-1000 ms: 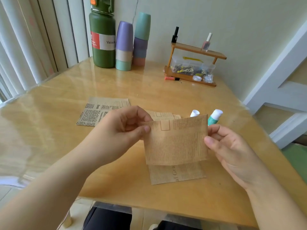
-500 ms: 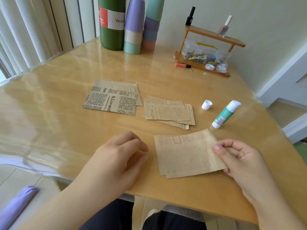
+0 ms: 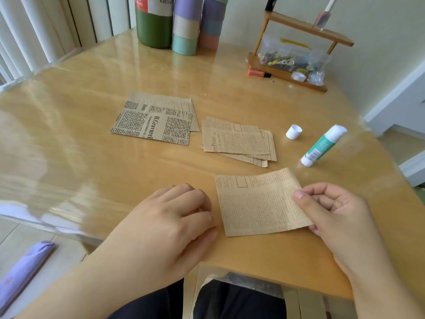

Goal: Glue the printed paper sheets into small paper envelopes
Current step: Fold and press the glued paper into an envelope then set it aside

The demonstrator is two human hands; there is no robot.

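The right hand (image 3: 338, 217) at the lower right of the frame has its grip clamped on a folded printed paper sheet (image 3: 259, 203), thumb on top at the sheet's right edge, fingers curled beneath. The sheet lies low over the wooden tabletop (image 3: 92, 143) near its front edge. The left hand (image 3: 174, 222) rests just left of the sheet, fingers loosely curled, gripping nothing. Above, mid-frame, lie two stacks of printed papers (image 3: 236, 141), and to the right an uncapped glue stick (image 3: 323, 146) beside its white cap (image 3: 293, 131).
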